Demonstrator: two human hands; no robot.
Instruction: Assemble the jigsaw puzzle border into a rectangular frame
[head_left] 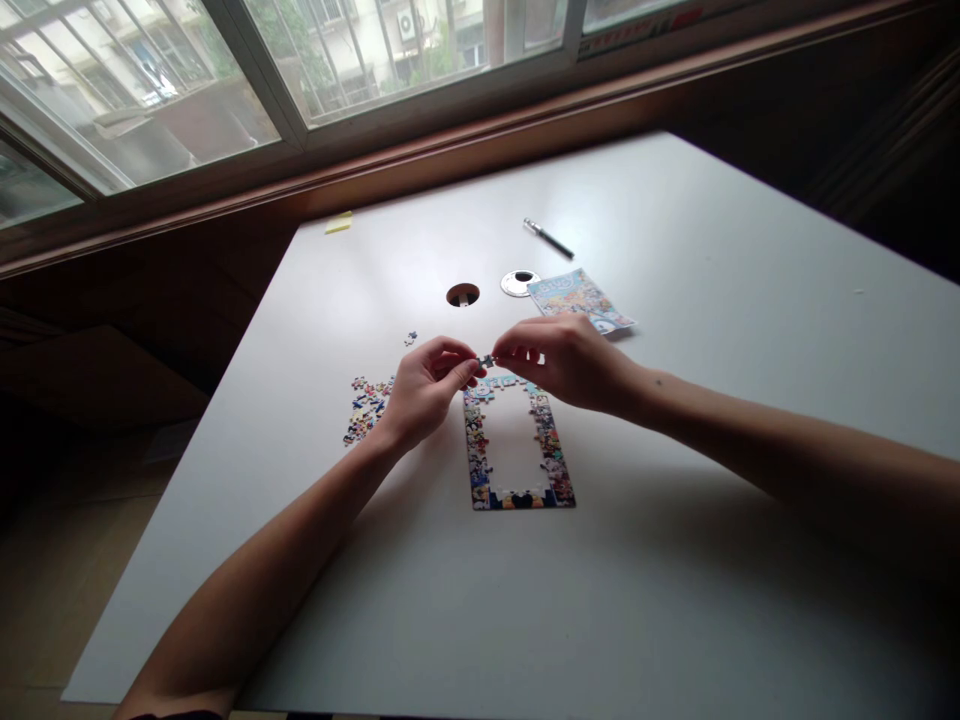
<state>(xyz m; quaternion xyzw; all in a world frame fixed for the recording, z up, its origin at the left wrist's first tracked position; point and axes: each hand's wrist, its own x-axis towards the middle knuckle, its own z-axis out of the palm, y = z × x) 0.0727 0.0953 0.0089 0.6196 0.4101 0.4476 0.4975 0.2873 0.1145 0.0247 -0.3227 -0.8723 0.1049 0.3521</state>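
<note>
Between my two hands a small jigsaw puzzle piece (487,361) is pinched, held just above the far end of a puzzle frame. My left hand (429,390) grips it from the left with thumb and fingers closed. From the right, my right hand (559,352) pinches its other side with the fingertips. Below lies the joined puzzle border (556,455), a rectangle of colourful pieces around bare white tabletop; its top edge is partly behind my hands. Loose puzzle pieces (367,410) lie in a pile left of the border, partly covered by my left hand.
A printed picture sheet (581,298) lies beyond my right hand. Near it are a round silver cover (519,283), a cable hole (463,295) and a pen (548,239). A few stray pieces (411,338) and a yellow sticky note (339,222) lie on the white table (675,600).
</note>
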